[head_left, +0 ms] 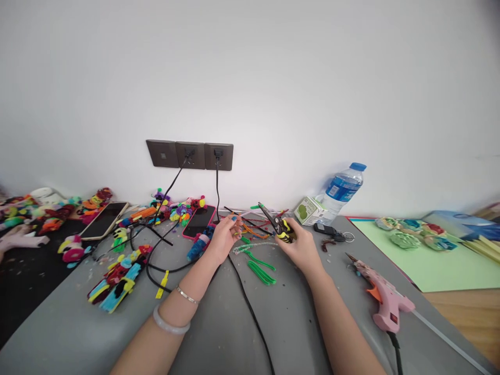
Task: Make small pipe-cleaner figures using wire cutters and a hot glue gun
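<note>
My right hand (299,245) is closed round the yellow-and-black handles of a pair of pliers (278,227), whose jaws point up and left. My left hand (224,237) pinches a thin orange pipe cleaner (250,229) just left of the pliers' jaws. Both hands hover over the far middle of a grey mat (219,323). Green bent pipe cleaners (260,270) and a pale beaded strand (252,246) lie on the mat below the hands.
A pink glue gun (385,297) lies at the right, its cord running off the edge. A water bottle (339,191), small green carton (308,210) and keys (332,233) stand behind. Two phones (104,219) (199,221), black cables and colourful pipe-cleaner figures (117,281) crowd the left. Green paper (425,260) lies right.
</note>
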Available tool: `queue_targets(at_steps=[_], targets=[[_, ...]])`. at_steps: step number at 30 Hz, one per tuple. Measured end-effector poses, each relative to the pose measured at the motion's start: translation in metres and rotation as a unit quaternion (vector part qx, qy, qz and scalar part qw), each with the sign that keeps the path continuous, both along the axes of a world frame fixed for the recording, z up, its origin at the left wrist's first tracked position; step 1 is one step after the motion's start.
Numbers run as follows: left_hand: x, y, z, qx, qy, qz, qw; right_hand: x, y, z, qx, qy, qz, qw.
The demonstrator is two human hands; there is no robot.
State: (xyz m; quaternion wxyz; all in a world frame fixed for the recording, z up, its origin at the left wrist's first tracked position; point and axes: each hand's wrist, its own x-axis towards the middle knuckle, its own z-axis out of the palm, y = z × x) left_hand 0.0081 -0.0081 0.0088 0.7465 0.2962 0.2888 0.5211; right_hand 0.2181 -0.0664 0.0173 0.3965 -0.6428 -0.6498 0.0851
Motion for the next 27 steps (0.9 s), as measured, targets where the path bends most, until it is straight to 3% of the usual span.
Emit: queue_targets(at_steps=[8,15,22,27], targets=[[0.001,-0.001,-0.005,0.102,0.095,0.013,0.990,0.009,0.000,0.002,-0.017,0.008,-0.030,0.999],[0.002,-0.001,-0.011,0.204,0.210,0.034,0.956,0.014,0.001,-0.002,-0.051,-0.035,-0.043,0.997],[0.004,-0.006,-0.008,0.254,0.298,0.026,0.920,0.030,-0.007,0.011,-0.113,-0.039,0.062,0.991],[0.003,-0.006,-0.007,0.265,0.335,0.029,0.904,0.033,-0.007,0.008,-0.171,-0.047,0.103,0.979]])
